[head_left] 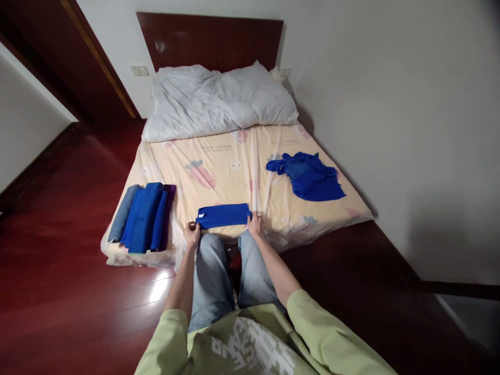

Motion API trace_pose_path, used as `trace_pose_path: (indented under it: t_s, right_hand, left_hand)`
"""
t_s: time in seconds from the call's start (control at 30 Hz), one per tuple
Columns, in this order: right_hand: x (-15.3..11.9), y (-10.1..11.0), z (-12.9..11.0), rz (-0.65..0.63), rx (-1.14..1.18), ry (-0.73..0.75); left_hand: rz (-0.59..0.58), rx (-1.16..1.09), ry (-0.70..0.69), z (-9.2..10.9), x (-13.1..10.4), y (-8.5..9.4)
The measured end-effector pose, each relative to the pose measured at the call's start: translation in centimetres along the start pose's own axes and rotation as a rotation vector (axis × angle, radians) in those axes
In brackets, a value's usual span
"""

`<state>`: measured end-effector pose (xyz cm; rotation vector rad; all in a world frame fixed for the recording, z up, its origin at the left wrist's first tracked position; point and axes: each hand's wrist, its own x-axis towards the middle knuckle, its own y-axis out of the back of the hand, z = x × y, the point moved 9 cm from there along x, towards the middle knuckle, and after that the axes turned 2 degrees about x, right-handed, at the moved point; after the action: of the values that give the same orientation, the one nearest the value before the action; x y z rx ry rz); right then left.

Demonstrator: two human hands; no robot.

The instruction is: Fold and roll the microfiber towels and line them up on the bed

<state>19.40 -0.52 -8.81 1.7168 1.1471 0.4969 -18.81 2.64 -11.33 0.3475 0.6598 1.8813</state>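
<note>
A blue cloth folded into a flat strip (224, 215) lies on the bed near its front edge, with a small white tag at its left end. My left hand (191, 234) pinches the strip's near left corner. At the opposite end, my right hand (255, 225) grips the near right corner between thumb and fingers. To the left sits a row of folded cloths (145, 219), several blue ones with a grey-blue one and a purple one at the sides. A crumpled blue garment (308, 176) lies loose to the right.
The bed sheet (172, 161) has a carrot and bunny print. A white quilt (222, 101) is bunched below the dark wooden headboard (211, 41). A white wall (390, 130) runs along the right side, and dark red flooring (58, 250) surrounds the bed.
</note>
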Motion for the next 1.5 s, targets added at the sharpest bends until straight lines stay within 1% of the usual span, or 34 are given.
trace_pose_path:
  t_s: [0.23, 0.37, 0.5, 0.63, 0.7, 0.73, 0.8, 0.83, 0.9, 0.97, 1.0, 1.03, 1.1, 1.2, 1.4, 1.5]
  right_hand:
    - [0.2, -0.1, 0.1, 0.018, -0.008, 0.001]
    - [0.2, -0.1, 0.0, 0.024, -0.003, 0.009]
    - [0.0, 0.2, -0.2, 0.019, -0.001, 0.006]
    - [-0.4, 0.6, -0.5, 0.028, 0.001, 0.019]
    - [-0.6, 1.1, -1.0, 0.072, -0.010, 0.071]
    - [-0.8, 1.3, -1.4, 0.100, -0.021, 0.122]
    - [-1.2, 1.5, -2.7, 0.144, -0.048, 0.265]
    - [-1.4, 1.5, -3.3, 0.155, -0.055, 0.344]
    - [-1.9, 1.2, -4.2, 0.155, -0.043, 0.479]
    - [-2.2, 0.9, -4.7, 0.145, -0.008, 0.568]
    - [-2.2, 0.7, -4.8, 0.136, 0.011, 0.592]
    - [-2.2, 0.5, -4.8, 0.125, 0.027, 0.601]
    - [-1.8, 0.1, -4.5, 0.093, 0.057, 0.582]
    - [-1.2, -0.5, -4.1, 0.058, 0.082, 0.534]
    - [-0.9, -1.1, -3.7, 0.034, 0.114, 0.501]
    - [-0.8, -1.2, -3.6, 0.016, 0.106, 0.493]
  left_hand:
    - [0.019, 0.021, 0.014, -0.2, -0.1, -0.4]
    - [0.027, 0.036, -0.003, -0.1, -0.2, -0.5]
    - [0.032, 0.057, -0.045, 0.1, -0.5, -0.6]
    - [0.035, 0.102, -0.124, 0.7, -0.8, -0.6]
    - [0.036, 0.131, -0.184, 1.4, -1.0, -0.4]
    - [0.037, 0.145, -0.217, 1.8, -1.1, -0.3]
    - [0.041, 0.165, -0.287, 2.5, -1.3, 0.2]
    - [0.034, 0.179, -0.346, 3.0, -1.4, 0.3]
    - [-0.020, 0.226, -0.513, 4.2, -1.9, -0.1]
    - [-0.125, 0.291, -0.683, 4.9, -2.4, -1.2]
    - [-0.178, 0.323, -0.735, 4.9, -2.6, -1.9]
    - [-0.220, 0.348, -0.755, 4.6, -2.5, -2.4]
    - [-0.267, 0.383, -0.750, 4.0, -2.1, -3.3]
    - [-0.293, 0.399, -0.729, 3.2, -1.4, -3.9]
    - [-0.363, 0.431, -0.705, 2.7, -0.9, -4.2]
    - [-0.379, 0.461, -0.679, 2.9, -0.8, -4.2]
